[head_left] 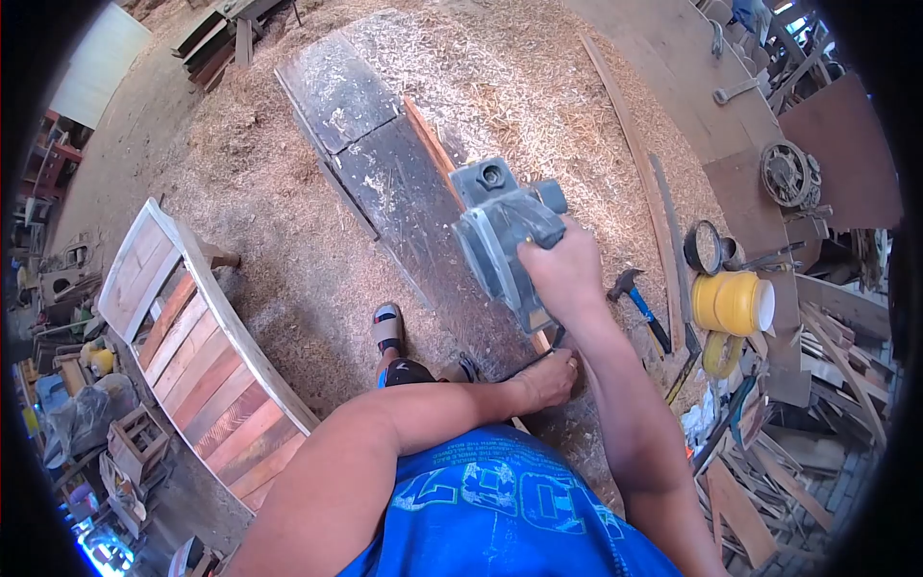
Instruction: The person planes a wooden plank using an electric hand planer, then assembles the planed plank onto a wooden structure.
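Note:
My right hand [565,272] is wrapped round the handle of a grey electric planer [495,240]. The planer sits on a narrow wooden strip [430,137], which lies along a dark, shavings-strewn workbench [361,106]. Closer to my body, my left hand [548,381] is closed at the near end of the strip, just behind the planer; its fingertips are partly hidden. A thin dark piece, perhaps a cord, shows beside the left hand.
Wood shavings [260,173] cover the floor. A slatted wooden panel [207,375] stands at left. On the right are a blue-handled hammer [642,308], a long board [639,163], a yellow container [723,303] and scrap wood [745,514]. My sandalled foot [387,327] is beside the bench.

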A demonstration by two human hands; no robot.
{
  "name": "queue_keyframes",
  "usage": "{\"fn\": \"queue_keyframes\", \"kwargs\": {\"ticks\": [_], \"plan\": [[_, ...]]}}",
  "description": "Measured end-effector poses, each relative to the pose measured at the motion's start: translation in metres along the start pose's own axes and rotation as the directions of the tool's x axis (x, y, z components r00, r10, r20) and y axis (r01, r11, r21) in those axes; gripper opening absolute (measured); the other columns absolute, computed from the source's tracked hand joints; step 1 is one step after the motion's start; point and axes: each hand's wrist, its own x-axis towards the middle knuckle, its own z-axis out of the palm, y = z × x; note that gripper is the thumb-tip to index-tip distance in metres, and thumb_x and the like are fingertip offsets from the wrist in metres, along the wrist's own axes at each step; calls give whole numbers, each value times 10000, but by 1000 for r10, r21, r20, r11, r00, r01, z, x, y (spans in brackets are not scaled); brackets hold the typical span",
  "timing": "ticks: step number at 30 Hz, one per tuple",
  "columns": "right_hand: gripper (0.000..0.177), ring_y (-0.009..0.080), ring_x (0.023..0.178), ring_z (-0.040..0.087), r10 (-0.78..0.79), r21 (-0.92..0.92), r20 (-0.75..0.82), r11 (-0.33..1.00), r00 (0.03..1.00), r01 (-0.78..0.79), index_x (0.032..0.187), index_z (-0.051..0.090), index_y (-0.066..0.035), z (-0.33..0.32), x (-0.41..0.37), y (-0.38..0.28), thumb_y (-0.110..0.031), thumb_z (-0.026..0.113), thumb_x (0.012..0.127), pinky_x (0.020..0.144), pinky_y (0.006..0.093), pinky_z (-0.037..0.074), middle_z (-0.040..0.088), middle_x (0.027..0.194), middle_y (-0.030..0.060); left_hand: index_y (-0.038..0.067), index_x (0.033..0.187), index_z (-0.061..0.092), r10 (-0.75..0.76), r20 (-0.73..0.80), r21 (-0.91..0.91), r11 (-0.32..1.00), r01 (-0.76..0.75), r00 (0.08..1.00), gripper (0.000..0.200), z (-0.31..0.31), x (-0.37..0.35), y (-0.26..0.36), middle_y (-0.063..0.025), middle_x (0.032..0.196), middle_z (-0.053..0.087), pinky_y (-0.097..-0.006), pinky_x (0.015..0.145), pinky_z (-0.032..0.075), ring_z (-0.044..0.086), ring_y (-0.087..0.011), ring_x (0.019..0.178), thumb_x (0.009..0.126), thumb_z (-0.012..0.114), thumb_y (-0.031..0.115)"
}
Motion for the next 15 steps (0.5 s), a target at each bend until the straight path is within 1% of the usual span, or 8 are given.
{"fn": "queue_keyframes", "kwargs": {"ticks": [1, 2, 4, 5, 7, 10, 12, 15], "plan": [[305, 362, 876, 723, -13, -30, 6, 999, 1000, 13, 996, 703, 14, 2, 8, -7, -200, 663, 783, 794, 427, 540, 738, 888, 207, 178, 1000, 807, 11, 71, 1, 1000, -11, 997, 251, -3, 0, -1, -9, 1066, 724, -401, 851, 410, 626, -200, 1048, 930, 578, 254], [305, 362, 876, 723, -14, -32, 9, 999, 1000, 15, 996, 703, 14, 5, 16, -14, -200, 663, 783, 794, 427, 540, 738, 888, 207, 178, 1000, 807, 8, 70, 0, 1000, -8, 998, 251, 0, 2, -1, -9, 1066, 724, -401, 851, 410, 626, -200, 1048, 930, 578, 254], [305, 365, 866, 720, -41, 12, 61, 999, 997, 40, 996, 697, 14, 13, 36, -28, -200, 653, 783, 786, 426, 540, 734, 898, 213, 195, 999, 802, -19, 13, -18, 1000, 20, 1000, 248, 8, 5, 1, 14, 1045, 719, -379, 832, 394, 622, -185, 1045, 930, 575, 267], [305, 365, 866, 720, -48, 11, 64, 999, 997, 48, 996, 697, 14, 18, 45, -35, -200, 653, 783, 786, 426, 540, 734, 898, 213, 195, 999, 802, -27, 12, -14, 1000, 27, 1000, 248, 11, 4, 1, 14, 1045, 719, -379, 832, 394, 622, -185, 1045, 930, 575, 267], [312, 367, 880, 716, -27, -10, 61, 1000, 998, 28, 994, 704, 10, 28, 64, -48, -215, 663, 781, 802, 425, 542, 733, 923, 218, 187, 994, 798, 6, 0, -20, 1000, -6, 1000, 247, 1, -1, -2, 16, 1030, 719, -376, 832, 395, 618, -185, 1039, 930, 571, 262], [308, 364, 917, 713, -70, -27, 35, 997, 997, 71, 982, 710, 6, 46, 91, -62, -230, 670, 789, 840, 428, 540, 735, 956, 221, 178, 984, 797, -3, -54, 9, 1000, 3, 999, 247, -1, 0, -4, 16, 1023, 719, -370, 829, 395, 619, -188, 1036, 928, 570, 260], [308, 364, 937, 711, -68, -51, 48, 996, 996, 71, 986, 715, 0, 54, 109, -74, -238, 671, 796, 855, 427, 538, 737, 976, 219, 171, 981, 796, 11, -33, 9, 1000, -11, 999, 248, 0, -2, -6, 14, 1021, 722, -364, 821, 398, 620, -190, 1032, 927, 570, 260], [319, 361, 962, 711, -73, -77, 70, 994, 995, 78, 1005, 724, -5, 64, 131, -100, -248, 672, 805, 876, 425, 537, 742, 1006, 211, 172, 991, 797, 18, -73, 22, 1000, -17, 997, 251, 2, 0, -6, 8, 1017, 727, -363, 815, 400, 624, -189, 1022, 925, 573, 264]]}}
